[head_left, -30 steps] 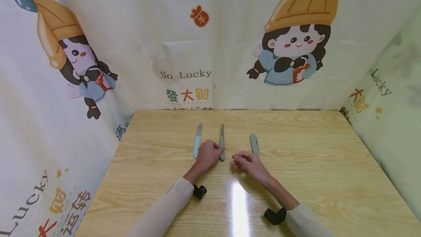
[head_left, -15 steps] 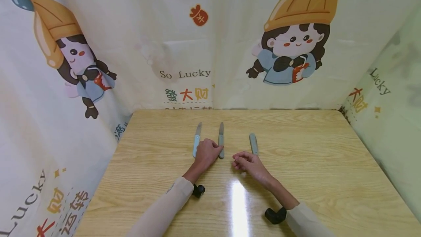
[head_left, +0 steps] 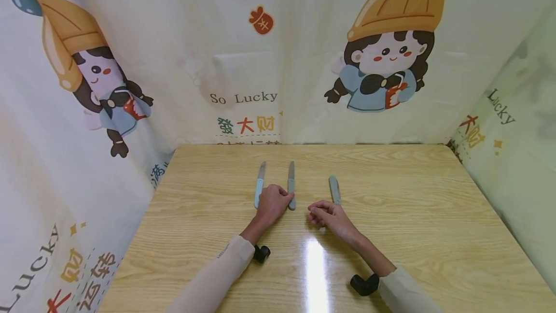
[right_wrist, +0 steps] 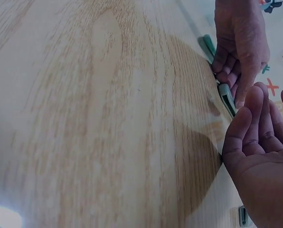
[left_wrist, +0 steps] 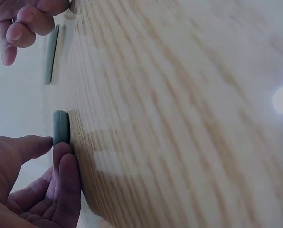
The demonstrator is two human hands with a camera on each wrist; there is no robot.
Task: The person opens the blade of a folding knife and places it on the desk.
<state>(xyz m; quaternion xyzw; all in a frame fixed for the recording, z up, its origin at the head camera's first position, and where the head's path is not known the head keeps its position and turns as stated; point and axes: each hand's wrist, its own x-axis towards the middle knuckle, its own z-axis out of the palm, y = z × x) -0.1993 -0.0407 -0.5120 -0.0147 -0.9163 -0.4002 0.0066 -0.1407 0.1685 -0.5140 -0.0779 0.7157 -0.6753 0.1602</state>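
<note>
In the head view my left hand point(head_left: 273, 203) pinches the handle of a knife with a grey-green handle point(head_left: 292, 203), which lies on the table with its blade pointing away. The left wrist view shows the thumb and fingers on both sides of that knife's handle point(left_wrist: 61, 124). Just left of my left hand lies a knife with a light-blue handle point(head_left: 259, 186), its lower end partly behind the hand. My right hand point(head_left: 332, 217) hovers low over the table, fingers loosely bent and holding nothing. Beyond it lies a grey-green handle point(head_left: 334, 189), with no blade showing.
The wood-grain table point(head_left: 412, 226) extends to both sides and in front of the hands. A printed curtain point(head_left: 312, 62) stands behind its far edge and along the sides. A bright light reflection lies on the tabletop near the front. Each wrist wears a black camera point(head_left: 365, 285).
The knife in my left hand has shifted very slightly away from the person. My right hand stays almost still, and the head view has drifted a little.
</note>
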